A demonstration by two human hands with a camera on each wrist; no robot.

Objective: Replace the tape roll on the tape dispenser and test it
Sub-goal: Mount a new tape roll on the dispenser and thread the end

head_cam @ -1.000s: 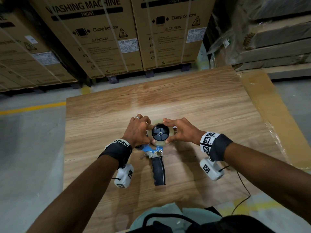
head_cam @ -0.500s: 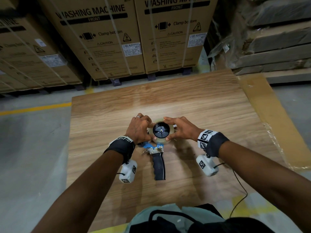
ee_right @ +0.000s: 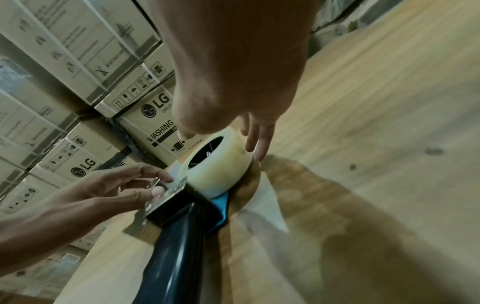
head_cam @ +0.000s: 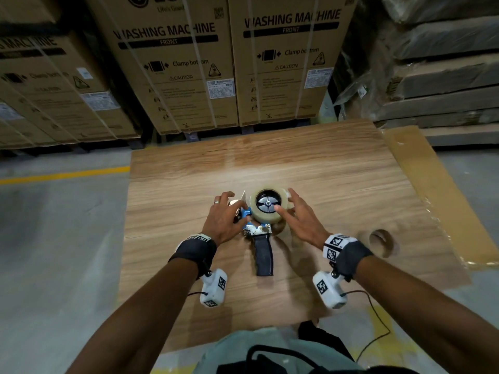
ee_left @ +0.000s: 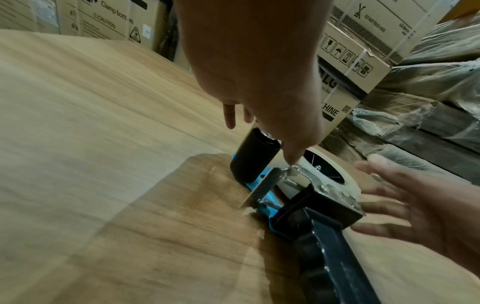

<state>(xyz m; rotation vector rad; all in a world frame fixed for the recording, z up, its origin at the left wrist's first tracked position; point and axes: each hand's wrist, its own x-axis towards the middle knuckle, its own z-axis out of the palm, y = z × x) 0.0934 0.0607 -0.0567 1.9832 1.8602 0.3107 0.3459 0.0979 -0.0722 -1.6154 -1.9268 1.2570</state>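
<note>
The tape dispenser [head_cam: 263, 255] lies on its side on the wooden table [head_cam: 337, 184], black handle toward me and blue frame underneath. A pale tape roll [head_cam: 270, 217] sits on its black hub [head_cam: 267, 203]. My left hand [head_cam: 229, 211] hovers over the dispenser's front end with fingers spread; one fingertip touches the metal plate [ee_left: 291, 170] beside the black roller [ee_left: 253, 156]. My right hand [head_cam: 294, 211] is spread just right of the roll, its fingers [ee_right: 259, 142] straight along the roll's [ee_right: 221, 164] far side and holding nothing.
An empty cardboard tape core [head_cam: 382, 240] lies on the table to the right of my right wrist. Strapped washing-machine cartons [head_cam: 175, 63] stand behind the table's far edge. Wrapped flat packs [head_cam: 445, 76] are stacked at the right. A yellow line [head_cam: 64, 175] marks the grey floor.
Both hands gripped the roll on the hub before; now their fingers have spread and come off it. The head view has tilted, bringing the empty core into sight.
</note>
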